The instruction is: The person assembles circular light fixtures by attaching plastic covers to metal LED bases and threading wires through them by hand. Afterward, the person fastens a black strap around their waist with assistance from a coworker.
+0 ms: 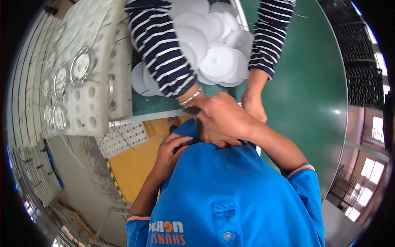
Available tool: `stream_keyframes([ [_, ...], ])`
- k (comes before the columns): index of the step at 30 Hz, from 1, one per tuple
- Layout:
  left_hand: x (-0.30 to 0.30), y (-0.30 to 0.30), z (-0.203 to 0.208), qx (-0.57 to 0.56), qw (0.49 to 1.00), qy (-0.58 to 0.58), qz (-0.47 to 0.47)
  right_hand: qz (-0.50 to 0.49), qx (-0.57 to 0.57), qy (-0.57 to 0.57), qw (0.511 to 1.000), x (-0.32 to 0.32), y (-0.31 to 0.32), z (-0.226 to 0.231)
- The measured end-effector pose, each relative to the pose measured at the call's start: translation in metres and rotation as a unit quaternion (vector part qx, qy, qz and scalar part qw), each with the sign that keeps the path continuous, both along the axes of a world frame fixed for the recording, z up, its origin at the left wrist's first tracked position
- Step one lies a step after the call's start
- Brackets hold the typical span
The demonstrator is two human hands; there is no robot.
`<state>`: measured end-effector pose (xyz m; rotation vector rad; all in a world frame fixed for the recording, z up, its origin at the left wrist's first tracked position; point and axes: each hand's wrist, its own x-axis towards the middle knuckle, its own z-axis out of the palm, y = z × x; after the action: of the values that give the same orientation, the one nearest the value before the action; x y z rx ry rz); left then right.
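My right hand (224,113) reaches across in front of my blue shirt (247,177), its fingers closed. A small dark thing (191,110) shows at its fingertips, too blurred to name. It lies against another person's wrist wearing a silvery bracelet (191,98); part of a hand (218,138) shows underneath, mostly hidden. My left hand (170,149) rests with fingers stretched and a little apart on blue cloth at my waist. The person opposite, in striped sleeves (158,49), has their other hand (254,105) at the bench edge, just beyond my right forearm.
Many white round discs (218,61) lie heaped on the green bench (304,94). At left stands a pale board with holes (88,99), carrying round metal-rimmed parts (82,66). Below it are another perforated board (123,138) and a yellow surface (135,168). Black racks (362,66) stand far right.
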<state>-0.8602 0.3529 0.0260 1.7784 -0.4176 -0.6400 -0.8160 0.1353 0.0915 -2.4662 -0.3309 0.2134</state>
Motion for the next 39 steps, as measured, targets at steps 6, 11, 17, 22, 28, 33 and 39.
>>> stream_keyframes([
  [6, 0.018, -0.028, -0.003, 0.019, 0.997, 0.050, -0.058, 0.009, 0.003, 0.057, 0.998, 0.001, -0.003, 0.013],
  [11, 0.021, -0.035, -0.009, 0.031, 0.998, 0.016, -0.056, -0.009, 0.001, 0.036, 0.999, -0.001, -0.010, 0.009],
  [17, 0.026, -0.041, -0.002, 0.008, 0.998, 0.025, -0.065, -0.028, 0.050, -0.004, 0.998, -0.007, -0.017, 0.004],
  [22, 0.026, -0.041, 0.000, 0.008, 0.997, 0.047, -0.066, -0.049, 0.079, -0.022, 0.995, -0.014, -0.023, 0.000],
  [28, 0.029, -0.036, -0.005, -0.001, 0.993, 0.092, -0.069, -0.058, 0.076, -0.019, 0.995, -0.014, -0.022, -0.002],
  [33, 0.029, -0.035, -0.005, -0.013, 0.993, 0.098, -0.070, -0.064, 0.071, -0.026, 0.995, -0.015, -0.021, -0.001],
  [39, 0.032, -0.032, 0.000, 0.004, 0.993, 0.035, -0.109, -0.051, 0.057, -0.030, 0.997, -0.015, -0.013, 0.000],
])
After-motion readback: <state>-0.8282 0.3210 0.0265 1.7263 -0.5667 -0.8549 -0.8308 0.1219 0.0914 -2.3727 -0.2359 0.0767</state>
